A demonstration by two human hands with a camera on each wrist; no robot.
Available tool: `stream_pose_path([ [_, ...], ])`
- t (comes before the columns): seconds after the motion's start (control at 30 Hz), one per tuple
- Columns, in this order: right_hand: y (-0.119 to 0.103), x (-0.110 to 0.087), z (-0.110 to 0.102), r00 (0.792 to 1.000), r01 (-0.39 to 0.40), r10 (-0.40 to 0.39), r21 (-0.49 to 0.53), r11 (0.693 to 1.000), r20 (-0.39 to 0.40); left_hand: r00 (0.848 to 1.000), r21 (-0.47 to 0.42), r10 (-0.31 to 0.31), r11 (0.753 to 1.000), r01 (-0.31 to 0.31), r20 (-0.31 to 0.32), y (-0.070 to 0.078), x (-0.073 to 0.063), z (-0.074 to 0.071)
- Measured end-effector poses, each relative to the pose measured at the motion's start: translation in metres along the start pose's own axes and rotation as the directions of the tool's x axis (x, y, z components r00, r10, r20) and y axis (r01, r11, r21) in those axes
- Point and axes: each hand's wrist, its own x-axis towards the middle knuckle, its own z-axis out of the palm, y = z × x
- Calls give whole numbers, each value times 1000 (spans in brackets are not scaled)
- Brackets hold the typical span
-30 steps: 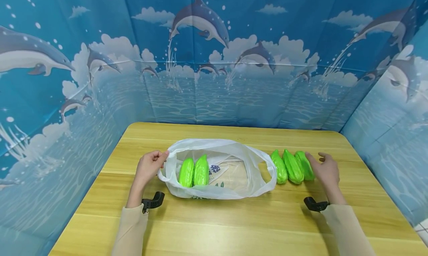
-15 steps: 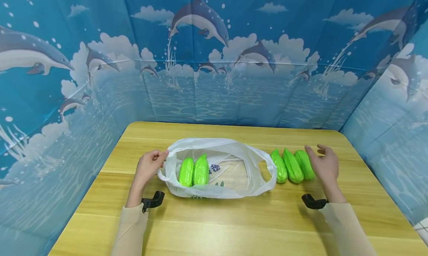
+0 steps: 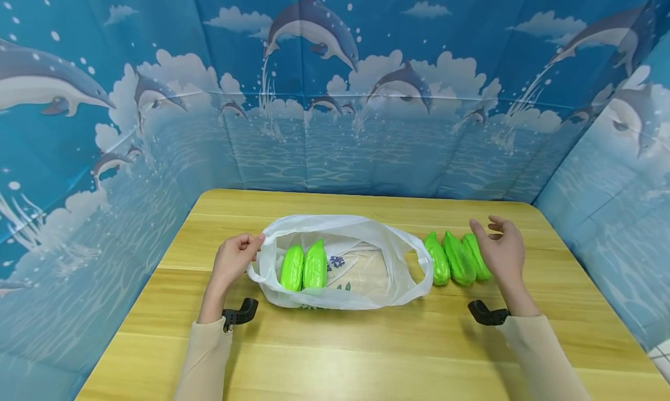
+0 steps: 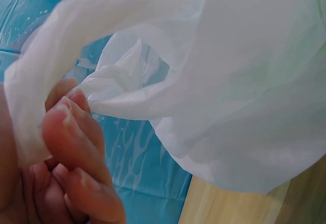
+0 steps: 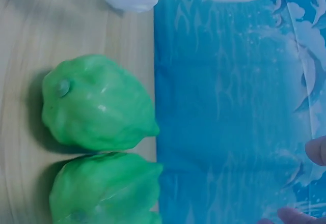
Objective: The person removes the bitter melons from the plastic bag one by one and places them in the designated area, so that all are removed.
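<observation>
On the table (image 3: 356, 348), three gourds (image 3: 459, 258) lie beside the bag (image 3: 340, 300), two gourds (image 3: 314, 265) inside. The left hand (image 3: 234, 260) pinches its handle (image 4: 56, 38); the right hand (image 3: 503, 252), loosely spread, holds nothing. Should that pinch slip, I'd expect the limp bag to sag.

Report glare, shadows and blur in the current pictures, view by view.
Head view: pale glare on the yellow wood-grain table, a shadow beside the beige right sleeve; left wrist view: the white translucent plastic bag looks dim and soft; right wrist view: bluish cast, slight blur, dark shadows beside the bumpy, tapered green vegetables.
</observation>
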Motion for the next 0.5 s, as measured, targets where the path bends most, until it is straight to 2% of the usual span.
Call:
stream_pose_path([
  [0.5,-41,-15,-3,992,99,-103,57,993,72,1000,15,5,1000,-5,-2,0,1,1],
])
